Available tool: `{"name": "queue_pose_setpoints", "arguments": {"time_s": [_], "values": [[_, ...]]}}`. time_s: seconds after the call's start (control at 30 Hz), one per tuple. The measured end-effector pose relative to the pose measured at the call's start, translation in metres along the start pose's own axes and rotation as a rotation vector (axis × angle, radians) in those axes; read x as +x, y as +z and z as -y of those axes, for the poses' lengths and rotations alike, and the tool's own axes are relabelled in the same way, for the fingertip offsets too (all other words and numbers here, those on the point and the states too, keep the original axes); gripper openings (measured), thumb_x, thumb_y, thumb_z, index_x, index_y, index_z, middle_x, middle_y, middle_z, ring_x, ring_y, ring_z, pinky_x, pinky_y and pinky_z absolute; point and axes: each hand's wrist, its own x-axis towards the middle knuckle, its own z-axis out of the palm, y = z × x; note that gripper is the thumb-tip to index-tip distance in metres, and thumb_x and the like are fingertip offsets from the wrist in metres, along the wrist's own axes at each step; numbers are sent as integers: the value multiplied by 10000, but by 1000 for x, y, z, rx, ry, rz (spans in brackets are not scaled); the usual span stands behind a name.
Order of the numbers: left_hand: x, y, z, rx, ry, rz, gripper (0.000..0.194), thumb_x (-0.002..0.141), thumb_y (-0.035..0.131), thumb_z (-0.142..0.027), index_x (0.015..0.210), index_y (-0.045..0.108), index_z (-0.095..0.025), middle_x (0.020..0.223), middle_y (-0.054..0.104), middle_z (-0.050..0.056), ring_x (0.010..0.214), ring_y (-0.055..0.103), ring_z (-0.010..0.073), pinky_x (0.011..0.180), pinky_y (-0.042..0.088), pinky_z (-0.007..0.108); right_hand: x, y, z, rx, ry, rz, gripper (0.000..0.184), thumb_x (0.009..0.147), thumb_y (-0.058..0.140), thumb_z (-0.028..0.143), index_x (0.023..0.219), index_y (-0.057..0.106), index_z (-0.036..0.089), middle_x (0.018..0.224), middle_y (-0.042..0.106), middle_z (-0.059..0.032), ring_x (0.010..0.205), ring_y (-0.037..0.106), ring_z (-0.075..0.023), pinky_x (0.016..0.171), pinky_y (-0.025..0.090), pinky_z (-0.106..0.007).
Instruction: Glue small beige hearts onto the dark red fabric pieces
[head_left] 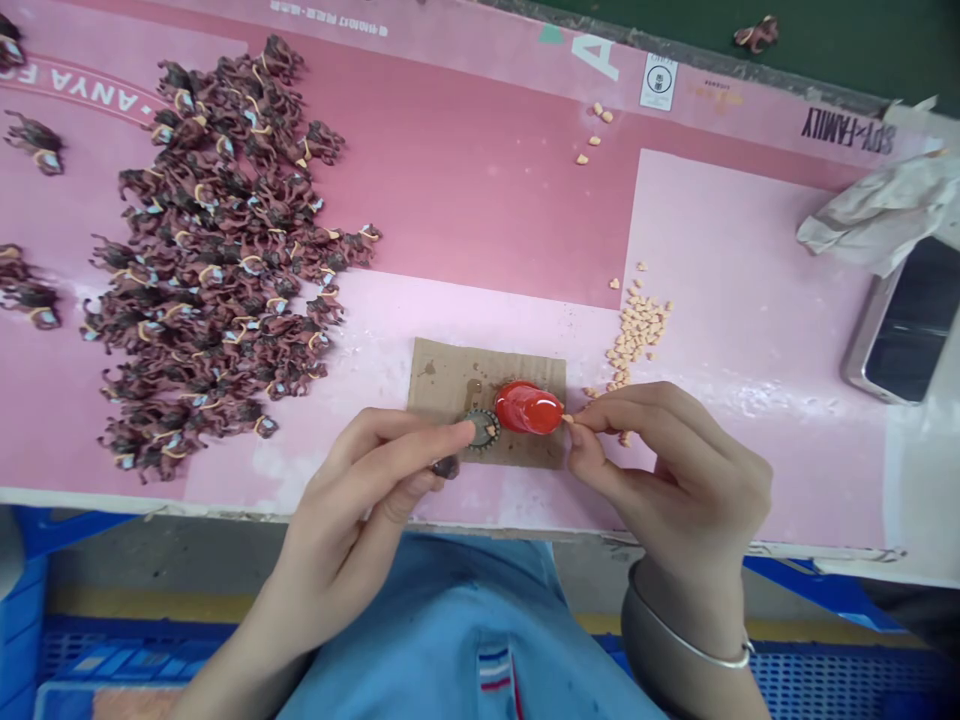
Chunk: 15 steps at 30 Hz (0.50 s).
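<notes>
The left hand (pixel 352 510) and the right hand (pixel 675 480) are positioned over the near edge of the pink-printed counter (pixel 450 200).

Right-hand fingers (pixel 607 408): narrow pinch. Thumb and forefinger hold a small orange piece (pixel 568 419) at their tips. The tips are just beside a glossy red mass (pixel 529 409) (its material cannot be determined from this view).

Left-hand fingers (pixel 420 445): narrow grip. They hold a dark toothed round disc (pixel 480 430), which carries a small orange fragment on its face. A small dark object (pixel 446 467) shows below these fingers; its identity cannot be determined.

Directly beneath and beyond both sets of fingers, a cardboard square (pixel 450 375) lies flat on the counter, with the red mass resting on it. Beyond the right-hand fingers lies a loose heap of orange pieces (pixel 637 330). Well to the left of the left-hand fingers lies a large pile of brown figures (pixel 217 250). Far right of the right-hand fingers are a phone (pixel 904 320) and a crumpled cloth (pixel 877 212). A metal bangle (pixel 686 640) encircles the right wrist.
</notes>
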Motion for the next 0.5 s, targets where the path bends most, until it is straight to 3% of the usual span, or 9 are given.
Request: {"name": "queue_pose_setpoints", "arguments": {"time_s": [0.1,0.27,0.5], "values": [[-1,6,-2,-222,-123,-39,345,1065,580,-180,1353,679,-345,1016,687,10,809,677,81,722,600,124,-2,-1,0,11,8,0,268,881,717,-2,892,631,252,759,683,12,688,661,-154,609,565,-295],[-1,12,-4,-513,-277,-19,129,1027,679,-292,1142,737,-275,794,675,-6,680,680,82,656,605,122,-3,-7,18,125,39,-11,246,872,709,1,886,653,239,768,680,-3,688,659,-165,631,581,-321],[1,15,-7,-676,-382,25,125,985,744,-314,1064,756,-217,762,698,15,640,709,100,605,614,137,7,-3,41,259,-99,88,195,935,643,49,852,622,224,694,698,8,630,668,-129,641,622,-273]]}}
